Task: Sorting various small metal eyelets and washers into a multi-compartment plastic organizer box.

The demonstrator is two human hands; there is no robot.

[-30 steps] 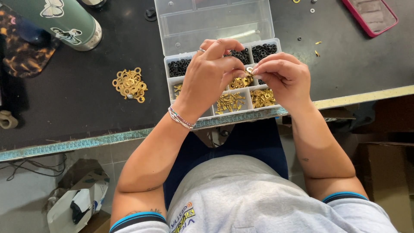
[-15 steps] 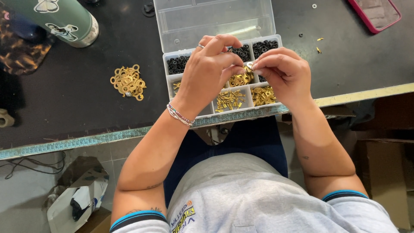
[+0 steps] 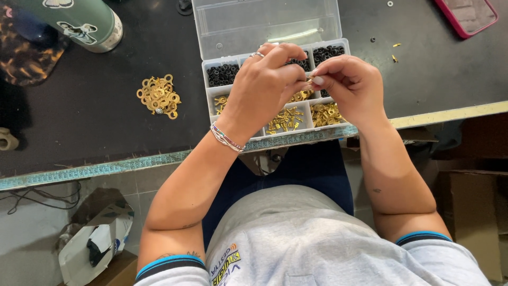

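Two hands over the counter's near edge: left hand (image 3: 262, 87), right hand (image 3: 346, 87), fingertips meeting on one tiny gold piece (image 3: 309, 80). One clear compartment box (image 3: 264, 26) at the near edge, lid open; three compartments of black rings, at least four of gold terminals showing, others hidden under the hands. One loose heap of gold ring terminals (image 3: 157, 96) left of the box, too many to count. One green tumbler (image 3: 87, 21) at the far left corner. One pink-cased phone (image 3: 466, 15) at the far right corner. One beaded bracelet (image 3: 226, 137), one finger ring (image 3: 256, 54).
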